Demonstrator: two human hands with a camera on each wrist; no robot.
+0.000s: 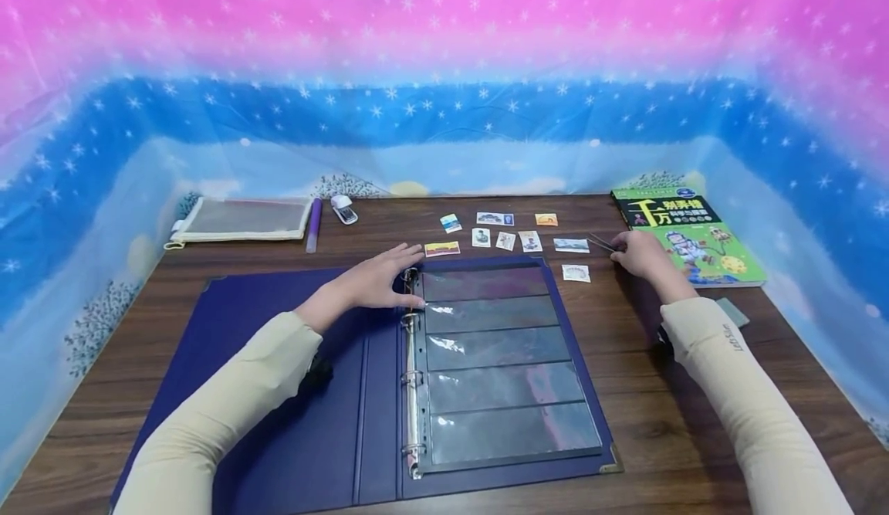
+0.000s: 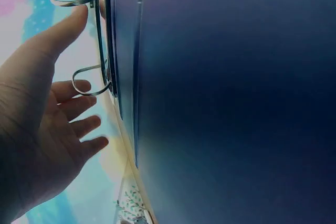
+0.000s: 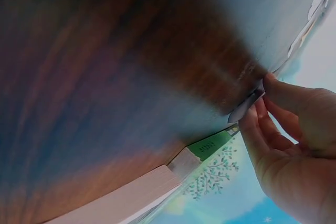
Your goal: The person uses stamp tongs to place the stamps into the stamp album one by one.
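A dark blue ring binder [image 1: 292,391] lies unfolded on the table, with a clear pocket page [image 1: 503,345] on its rings [image 1: 411,378]. My left hand [image 1: 378,279], fingers extended, is at the upper rings and the page's top left edge; in the left wrist view the same hand [image 2: 58,108] shows spread fingers beside two rings. My right hand [image 1: 639,254] pinches metal tweezers [image 1: 603,243] between thumb and fingers, their tips close to a landscape stamp [image 1: 571,245]. Whether the tips touch it I cannot tell. The right wrist view shows the tweezers' end [image 3: 247,106].
Several other stamps, including a red-and-yellow one [image 1: 442,249] and a pale one [image 1: 576,273], lie above and right of the binder. A green book [image 1: 722,249] is at right. Farther left are a mesh zip pouch [image 1: 243,219], a purple pen [image 1: 315,225] and a small white-and-black object [image 1: 343,210].
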